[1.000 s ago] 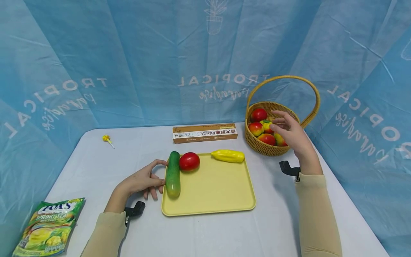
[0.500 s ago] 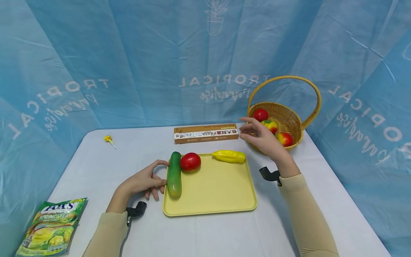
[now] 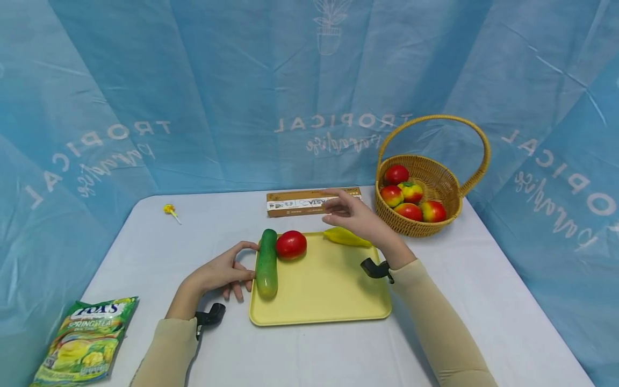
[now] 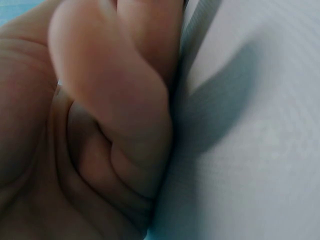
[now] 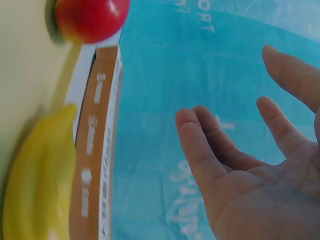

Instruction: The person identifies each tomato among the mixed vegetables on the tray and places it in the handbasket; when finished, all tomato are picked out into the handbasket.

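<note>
A yellow tray (image 3: 329,290) lies on the table, with a green cucumber (image 3: 267,264) along its left rim. Beside the cucumber sits a smooth red fruit (image 3: 291,245); a yellow banana (image 3: 344,237) lies at the back right rim. My left hand (image 3: 217,271) rests at the tray's left edge, index finger bent and fingertips close against the rim and cucumber; exact contact is unclear. My right hand (image 3: 355,216) hovers above the back rim, fingers loosely spread and holding nothing, also plain in the right wrist view. It partly covers the banana and the pasta box (image 3: 292,204).
A wicker basket (image 3: 416,228) with a tall handle holds several red-yellow fruits at the back right. A yellow lollipop (image 3: 169,209) lies at the back left. The green candy bag (image 3: 87,341) lies front left. Blue cloth (image 3: 251,97) hangs behind the table.
My right hand has moved left from above the basket to above the tray's back rim, carrying nothing. My left hand has stayed at the tray's edge. The head view has shifted slightly.
</note>
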A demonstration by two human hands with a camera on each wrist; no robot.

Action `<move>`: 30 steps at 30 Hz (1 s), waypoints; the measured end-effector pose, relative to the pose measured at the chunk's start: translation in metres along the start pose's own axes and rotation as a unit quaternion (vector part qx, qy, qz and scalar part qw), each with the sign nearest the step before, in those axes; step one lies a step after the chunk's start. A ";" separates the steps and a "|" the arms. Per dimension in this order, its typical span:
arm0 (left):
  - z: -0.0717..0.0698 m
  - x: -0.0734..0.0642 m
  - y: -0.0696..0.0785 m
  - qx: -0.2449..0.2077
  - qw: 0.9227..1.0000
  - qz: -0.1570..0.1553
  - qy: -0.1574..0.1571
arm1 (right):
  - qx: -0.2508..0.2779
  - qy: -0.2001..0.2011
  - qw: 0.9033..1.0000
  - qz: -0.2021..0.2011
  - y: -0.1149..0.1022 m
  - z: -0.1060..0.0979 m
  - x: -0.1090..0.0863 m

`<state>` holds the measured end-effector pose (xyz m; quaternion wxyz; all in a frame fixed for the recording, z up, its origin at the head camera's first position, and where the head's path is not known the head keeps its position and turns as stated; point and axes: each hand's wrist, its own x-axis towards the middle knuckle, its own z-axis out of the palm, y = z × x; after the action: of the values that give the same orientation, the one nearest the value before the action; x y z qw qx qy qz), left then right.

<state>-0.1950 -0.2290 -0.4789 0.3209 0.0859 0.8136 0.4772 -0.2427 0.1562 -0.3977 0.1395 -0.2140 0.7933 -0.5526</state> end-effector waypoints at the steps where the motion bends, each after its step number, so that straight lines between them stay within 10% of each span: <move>1: 0.000 0.000 0.000 0.000 1.000 0.000 0.000 | 0.002 -0.004 1.000 -0.005 0.000 0.004 0.002; 30: 0.001 0.004 -0.002 -0.003 1.000 -0.018 0.001 | -0.023 -0.048 0.999 0.000 0.033 0.075 0.022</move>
<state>-0.1976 -0.2274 -0.4829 0.3284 0.0698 0.8141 0.4738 -0.2337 0.0937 -0.4541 0.1720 -0.2433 0.7982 -0.5235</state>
